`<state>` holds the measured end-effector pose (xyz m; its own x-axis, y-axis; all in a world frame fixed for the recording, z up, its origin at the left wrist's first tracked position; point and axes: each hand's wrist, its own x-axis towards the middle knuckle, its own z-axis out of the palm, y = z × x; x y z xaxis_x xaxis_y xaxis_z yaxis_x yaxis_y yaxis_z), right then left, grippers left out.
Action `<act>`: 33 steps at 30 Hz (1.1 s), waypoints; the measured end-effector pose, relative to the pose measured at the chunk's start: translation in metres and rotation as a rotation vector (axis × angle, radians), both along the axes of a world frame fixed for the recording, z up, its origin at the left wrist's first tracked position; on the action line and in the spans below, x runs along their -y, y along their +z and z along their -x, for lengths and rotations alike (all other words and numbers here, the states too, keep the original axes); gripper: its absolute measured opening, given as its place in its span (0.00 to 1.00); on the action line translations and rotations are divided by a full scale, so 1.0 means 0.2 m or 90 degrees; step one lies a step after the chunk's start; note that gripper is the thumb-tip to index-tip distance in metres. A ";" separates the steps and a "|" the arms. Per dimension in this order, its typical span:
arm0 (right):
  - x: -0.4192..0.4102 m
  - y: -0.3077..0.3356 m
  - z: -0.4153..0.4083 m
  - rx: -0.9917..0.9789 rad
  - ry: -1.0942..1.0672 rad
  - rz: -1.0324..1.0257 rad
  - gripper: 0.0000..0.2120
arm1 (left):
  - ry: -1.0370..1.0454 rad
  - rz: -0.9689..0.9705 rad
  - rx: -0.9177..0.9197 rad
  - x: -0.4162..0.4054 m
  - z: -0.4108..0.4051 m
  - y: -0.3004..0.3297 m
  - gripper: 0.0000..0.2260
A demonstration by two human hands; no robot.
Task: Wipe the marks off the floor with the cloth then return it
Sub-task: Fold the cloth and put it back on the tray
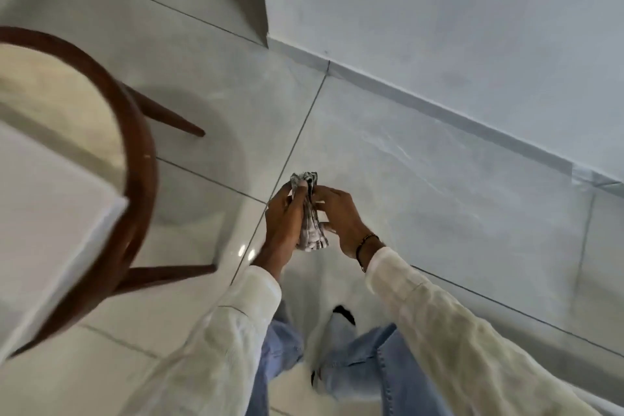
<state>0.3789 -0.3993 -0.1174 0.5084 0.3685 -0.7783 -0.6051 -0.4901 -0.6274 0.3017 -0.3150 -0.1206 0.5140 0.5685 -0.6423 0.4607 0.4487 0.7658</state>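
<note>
A grey-and-white checked cloth (pixel 312 223) is bunched up between both hands, well above the pale glossy floor tiles (pixel 422 179). My left hand (pixel 282 216) grips its left side, thumb pressed near the top. On the cloth's right side my right hand (pixel 341 216) pinches it with the fingertips; a dark bracelet circles that wrist. Faint whitish streaks show on the tile to the right of the hands. Both arms wear cream sleeves. Below the hands are my blue jeans and a dark shoe tip.
A round wooden chair (pixel 135 159) with a cream seat and dark brown legs stands at the left, partly under a white table corner (pixel 67 213). A white wall (pixel 439 27) with a grey skirting runs diagonally across the upper right.
</note>
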 end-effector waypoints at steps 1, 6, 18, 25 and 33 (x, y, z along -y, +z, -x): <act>-0.01 0.19 0.02 -0.010 -0.006 -0.007 0.09 | 0.017 0.000 -0.003 0.00 0.03 0.20 0.14; -0.13 0.94 0.14 0.038 0.003 0.012 0.10 | 0.091 -0.003 -0.013 -0.08 0.21 0.97 0.12; -0.86 1.30 0.46 0.263 0.312 0.051 0.15 | 0.474 0.219 0.030 -0.61 0.96 1.37 0.23; -1.48 1.00 0.75 0.014 0.466 0.077 0.13 | 0.470 0.038 -0.147 -1.10 1.32 0.97 0.15; -1.92 0.58 0.94 0.317 0.693 0.140 0.18 | 0.450 0.075 -0.242 -1.48 1.55 0.53 0.17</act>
